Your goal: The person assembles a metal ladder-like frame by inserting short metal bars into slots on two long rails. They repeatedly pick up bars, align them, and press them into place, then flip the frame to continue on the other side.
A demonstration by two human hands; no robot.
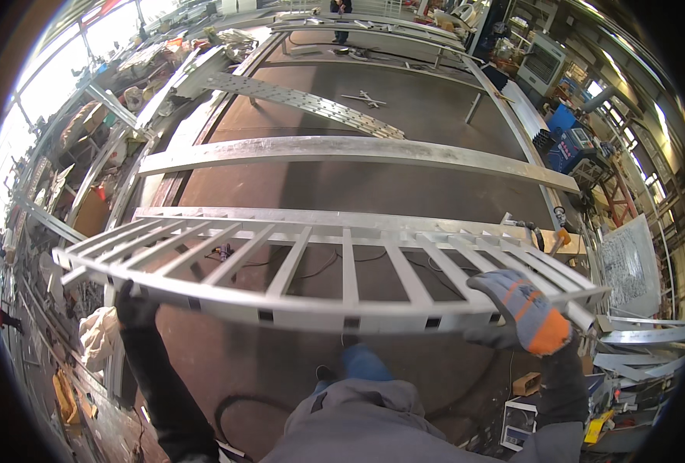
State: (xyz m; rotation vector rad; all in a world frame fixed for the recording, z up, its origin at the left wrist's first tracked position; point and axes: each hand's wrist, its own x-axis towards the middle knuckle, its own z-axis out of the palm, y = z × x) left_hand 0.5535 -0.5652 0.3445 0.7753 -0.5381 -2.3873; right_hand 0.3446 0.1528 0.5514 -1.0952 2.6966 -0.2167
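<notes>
A silvery metal railing section (311,315) with several parallel bars lies level in front of me. Its near rail has dark square openings along its face. My left hand (136,307), in a dark glove, is closed on the near rail toward the left end. Near the right end, my right hand (521,309), gloved in grey and orange, grips the same rail with its thumb side below and fingers over the top. The far side of the railing overlaps a long flat metal beam (342,218); whether it rests on that beam I cannot tell.
A second metal beam (350,149) crosses the work frame beyond, with a perforated strip (304,98) slanting behind it. At right stand a blue machine (574,150) and metal offcuts (651,336). An open box (518,424) lies low right. Far off, a person (341,15) is present.
</notes>
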